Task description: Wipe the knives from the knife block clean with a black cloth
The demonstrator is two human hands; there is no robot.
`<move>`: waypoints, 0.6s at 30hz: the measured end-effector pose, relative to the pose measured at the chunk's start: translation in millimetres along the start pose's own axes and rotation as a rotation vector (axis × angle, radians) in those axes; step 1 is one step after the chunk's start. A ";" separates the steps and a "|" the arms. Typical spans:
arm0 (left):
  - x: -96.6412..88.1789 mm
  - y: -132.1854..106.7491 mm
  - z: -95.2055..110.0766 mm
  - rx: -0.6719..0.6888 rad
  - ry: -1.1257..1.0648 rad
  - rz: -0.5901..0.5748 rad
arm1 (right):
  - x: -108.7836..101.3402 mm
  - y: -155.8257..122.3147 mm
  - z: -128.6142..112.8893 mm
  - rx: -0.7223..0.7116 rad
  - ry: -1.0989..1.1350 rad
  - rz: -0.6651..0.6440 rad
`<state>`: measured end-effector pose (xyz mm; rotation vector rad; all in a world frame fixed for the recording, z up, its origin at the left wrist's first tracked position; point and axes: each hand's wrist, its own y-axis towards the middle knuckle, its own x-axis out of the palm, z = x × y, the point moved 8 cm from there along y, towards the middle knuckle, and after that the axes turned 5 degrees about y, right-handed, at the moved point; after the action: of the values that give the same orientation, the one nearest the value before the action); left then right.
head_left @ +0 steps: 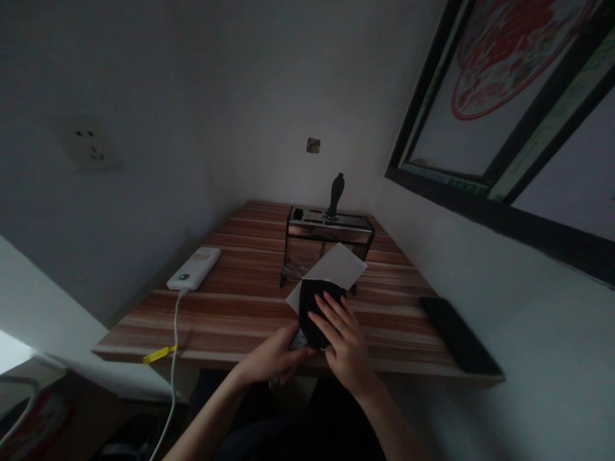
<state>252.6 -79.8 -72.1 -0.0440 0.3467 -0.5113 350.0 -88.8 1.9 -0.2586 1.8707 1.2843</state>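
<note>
In front of me a cleaver is held at a slant, its pale broad blade angled up and to the right. My left hand is closed around the grey handle, whose end shows below the fingers. A black cloth covers the lower part of the blade. My right hand holds this cloth against the blade, fingers laid along it and a ring on one finger; the thumb is partly hidden. Just behind stands a shiny knife holder with a black handle rising from its top.
At the left of the wood-grain table lies a white power bank. Its white cable, with a yellow tag, drops over the front edge. A black phone lies at the right edge. Walls enclose the table.
</note>
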 end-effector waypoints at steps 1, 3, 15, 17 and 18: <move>-0.9 0.4 -1.5 0.008 -0.011 0.015 | 2.8 -0.5 -2.2 -0.001 -0.009 -0.016; -1.9 1.0 -4.0 0.022 -0.022 0.039 | 3.1 0.5 -5.1 -0.007 -0.030 -0.035; -1.9 -1.9 -7.5 0.020 -0.072 0.080 | -5.5 19.9 -10.1 0.015 -0.125 -0.357; -1.5 -2.9 -8.8 0.012 -0.070 0.083 | -5.4 17.0 -10.9 0.041 -0.125 -0.361; -2.1 -3.7 -9.2 0.008 -0.075 0.091 | -4.7 14.8 -11.1 0.043 -0.126 -0.361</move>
<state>246.1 -81.6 -79.7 -0.0391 0.2718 -0.4196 338.7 -92.7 16.8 -0.4592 1.6516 0.9900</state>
